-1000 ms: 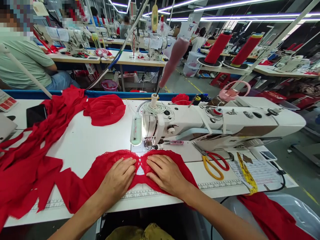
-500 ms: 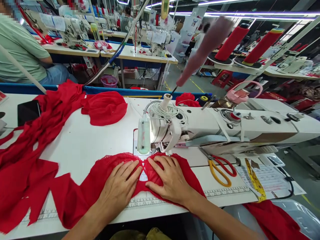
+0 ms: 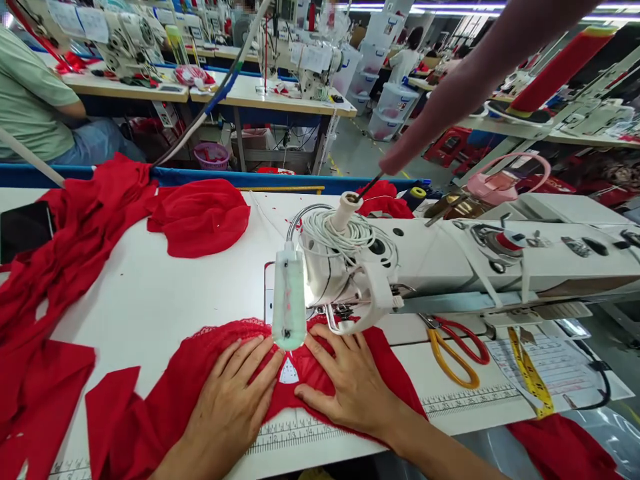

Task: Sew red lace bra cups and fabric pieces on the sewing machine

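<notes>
Red lace-edged fabric (image 3: 175,373), shaped like a bra, lies flat on the white table in front of the sewing machine (image 3: 415,253). My left hand (image 3: 233,387) rests palm down on its left part, fingers stretched out. On the right part lies my right hand (image 3: 345,380), fingers spread, its fingertips close to the needle area. Between the hands a small triangular gap shows white beneath. A pale green lamp (image 3: 289,300) hangs in front of the machine head and hides the needle and presser foot from me.
Scissors (image 3: 455,353) with red and orange handles lie right of the cloth, beside a yellow tape measure (image 3: 531,373) on a paper. Red fabric strips (image 3: 75,267) cover the left side, next to a black phone (image 3: 25,230). Another red piece (image 3: 200,217) lies behind. A co-worker sits at far left.
The camera view has moved closer and shifted, so the lamp now covers the fabric's top middle. Both hands stay flat on the red fabric, with little visible movement over it.
</notes>
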Motion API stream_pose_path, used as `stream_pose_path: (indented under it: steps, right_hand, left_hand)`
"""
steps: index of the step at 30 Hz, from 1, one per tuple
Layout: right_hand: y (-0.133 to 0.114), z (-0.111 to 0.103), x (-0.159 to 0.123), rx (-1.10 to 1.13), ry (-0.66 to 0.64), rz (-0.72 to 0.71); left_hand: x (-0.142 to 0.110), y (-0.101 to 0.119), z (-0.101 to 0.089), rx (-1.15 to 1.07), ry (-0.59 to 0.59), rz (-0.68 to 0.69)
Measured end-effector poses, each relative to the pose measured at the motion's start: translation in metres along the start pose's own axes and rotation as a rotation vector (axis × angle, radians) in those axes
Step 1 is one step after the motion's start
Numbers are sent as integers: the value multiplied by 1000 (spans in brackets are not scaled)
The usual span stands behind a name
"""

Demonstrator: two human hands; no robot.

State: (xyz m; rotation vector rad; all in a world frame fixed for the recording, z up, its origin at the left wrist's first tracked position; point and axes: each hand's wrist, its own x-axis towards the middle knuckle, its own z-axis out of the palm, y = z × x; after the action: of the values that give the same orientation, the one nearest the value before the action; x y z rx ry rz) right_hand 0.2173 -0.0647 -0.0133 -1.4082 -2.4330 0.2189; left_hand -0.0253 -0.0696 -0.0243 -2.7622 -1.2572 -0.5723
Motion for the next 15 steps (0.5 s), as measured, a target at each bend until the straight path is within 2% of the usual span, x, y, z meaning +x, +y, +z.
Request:
stream_pose_path:
  steps: [10,15]
  right_hand:
    - [0,-1,1,2,22,-8]
    - [-1,-2,2,25,18,-23]
  left_hand:
    - [0,1,3,-38,39,-29]
    - [0,1,2,9,36,12]
